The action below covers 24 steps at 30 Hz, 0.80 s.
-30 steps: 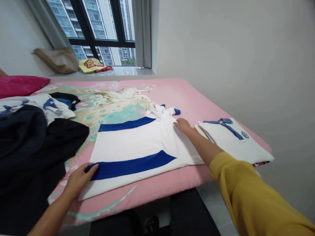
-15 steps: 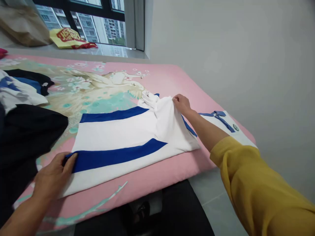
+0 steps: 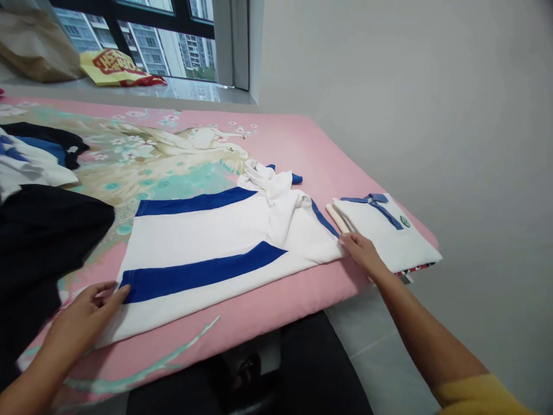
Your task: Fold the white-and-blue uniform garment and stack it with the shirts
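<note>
Two bare hands work on one white shirt (image 3: 207, 230), which lies on the near part of a pink sheet (image 3: 302, 135), between a heap of dark clothes on the left and one folded pile on the right. The shirt shows two long blue panels, one far and one near; its lower part lies flat, while the cloth toward the far right is bunched up. The left hand (image 3: 88, 305) is at the shirt's near left end, its thumb on the corner of the near blue panel and its fingers loosely bent at the edge; I cannot tell whether they grip the cloth. The right hand (image 3: 360, 248) has its fingers drawn together, pinching the blue-edged corner at the shirt's right end, just beside the folded pile. On top of that pile is one white top (image 3: 408, 248) with blue trim and one round badge (image 3: 405, 221). The dark clothes (image 3: 47, 236) spread along the left, too overlapped to count, with one white-and-blue garment (image 3: 37, 167) beyond them. At the far left, two bags stand on the sill (image 3: 190, 90) by one window (image 3: 151, 40): one brown bag (image 3: 38, 46) and one yellow-and-red bag (image 3: 116, 68). One grey curtain (image 3: 235, 43) hangs at the window's right side.
</note>
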Each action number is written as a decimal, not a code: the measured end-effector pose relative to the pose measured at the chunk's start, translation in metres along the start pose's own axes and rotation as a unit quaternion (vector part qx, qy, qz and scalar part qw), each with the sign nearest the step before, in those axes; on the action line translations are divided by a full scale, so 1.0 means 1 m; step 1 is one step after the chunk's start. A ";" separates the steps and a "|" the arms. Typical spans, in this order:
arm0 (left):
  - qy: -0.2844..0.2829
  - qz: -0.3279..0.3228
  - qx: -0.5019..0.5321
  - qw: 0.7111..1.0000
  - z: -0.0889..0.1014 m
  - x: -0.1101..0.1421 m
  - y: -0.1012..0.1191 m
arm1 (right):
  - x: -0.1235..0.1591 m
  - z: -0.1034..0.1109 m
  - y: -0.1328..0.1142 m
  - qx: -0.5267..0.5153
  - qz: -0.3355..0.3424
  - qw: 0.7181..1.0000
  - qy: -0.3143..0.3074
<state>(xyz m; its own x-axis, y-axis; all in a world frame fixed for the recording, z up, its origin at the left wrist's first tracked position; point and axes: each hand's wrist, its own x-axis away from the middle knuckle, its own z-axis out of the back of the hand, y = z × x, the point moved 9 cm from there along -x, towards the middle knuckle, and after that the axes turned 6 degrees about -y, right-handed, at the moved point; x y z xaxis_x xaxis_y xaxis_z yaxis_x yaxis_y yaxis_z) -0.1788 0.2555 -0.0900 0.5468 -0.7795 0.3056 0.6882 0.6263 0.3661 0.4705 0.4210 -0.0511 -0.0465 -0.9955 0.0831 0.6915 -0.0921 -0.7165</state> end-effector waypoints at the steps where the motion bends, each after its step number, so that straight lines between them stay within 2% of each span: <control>1: -0.015 0.023 0.016 0.999 -0.001 0.004 -0.004 | 0.010 -0.006 0.016 -0.038 -0.028 0.998 -0.034; 4: -0.039 0.074 0.042 0.996 -0.001 0.019 -0.005 | 0.031 -0.031 0.043 -0.168 -0.093 0.972 -0.134; 7: -0.023 0.063 0.033 0.997 0.006 0.034 0.003 | 0.037 -0.044 0.048 -0.267 -0.112 0.939 -0.187; 9: -0.010 0.051 0.017 0.998 0.010 0.041 0.005 | 0.036 -0.048 0.047 -0.299 -0.118 0.923 -0.214; 12: -0.012 0.038 0.017 0.999 0.007 0.044 0.001 | 0.034 -0.054 0.045 -0.297 -0.119 0.914 -0.250; 15: -0.030 0.018 0.018 0.999 -0.001 0.043 -0.004 | 0.031 -0.057 0.045 -0.230 -0.117 0.932 -0.255; 19: -0.028 -0.013 -0.030 0.999 -0.007 0.043 -0.008 | 0.026 -0.052 0.052 -0.107 -0.124 0.968 -0.192; 24: 0.001 -0.016 -0.057 0.998 -0.005 0.049 -0.010 | 0.024 -0.046 0.053 -0.055 -0.125 0.980 -0.144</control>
<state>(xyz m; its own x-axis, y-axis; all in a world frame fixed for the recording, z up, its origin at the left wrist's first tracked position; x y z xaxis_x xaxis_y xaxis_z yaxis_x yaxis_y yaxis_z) -0.1563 0.2103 -0.0834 0.5250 -0.7986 0.2943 0.7547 0.5967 0.2728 0.4727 0.3906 -0.1190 0.0119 -0.8944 0.4471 0.6012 -0.3509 -0.7180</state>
